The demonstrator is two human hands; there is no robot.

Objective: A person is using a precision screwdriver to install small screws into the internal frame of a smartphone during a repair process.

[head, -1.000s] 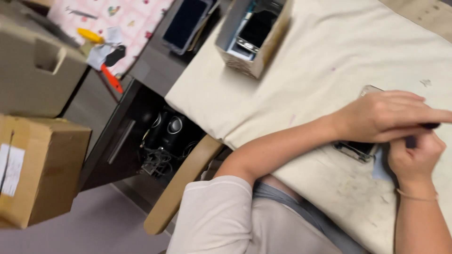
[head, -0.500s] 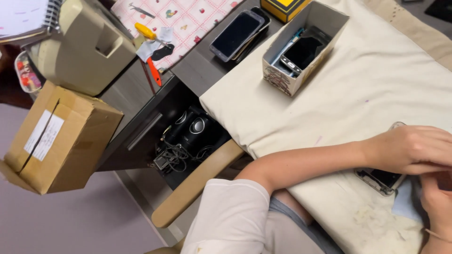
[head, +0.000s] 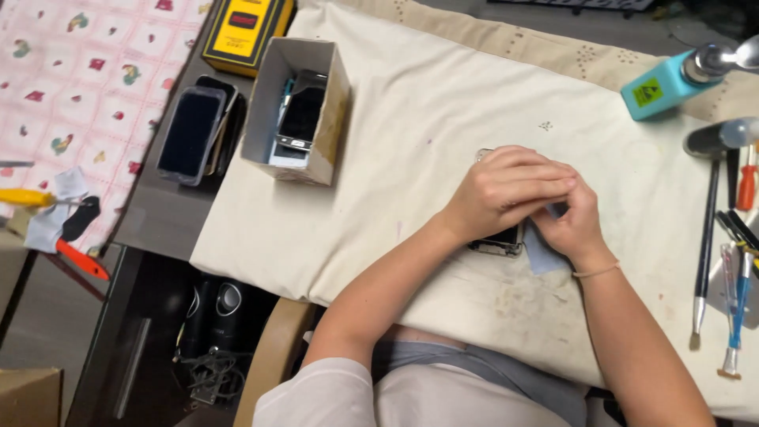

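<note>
My left hand (head: 506,190) lies curled over a dark phone (head: 498,239) that rests on the cream cloth (head: 411,142) in front of me. Only the phone's near edge and one far corner show beneath the fingers. My right hand (head: 575,225) sits just right of it, fingers meeting the left hand, pinching a small pale grey wipe (head: 541,253) that lies against the phone. A thin band circles the right wrist.
An open cardboard box (head: 296,111) holding phones stands at the cloth's left. Beside it lie stacked phones (head: 194,134) and a yellow box (head: 245,32). A teal pump bottle (head: 672,79) and several brushes and tools (head: 731,245) line the right.
The view has swung right and up, from the floor boxes and shelf to the table top. My hands stay together over the phone.
</note>
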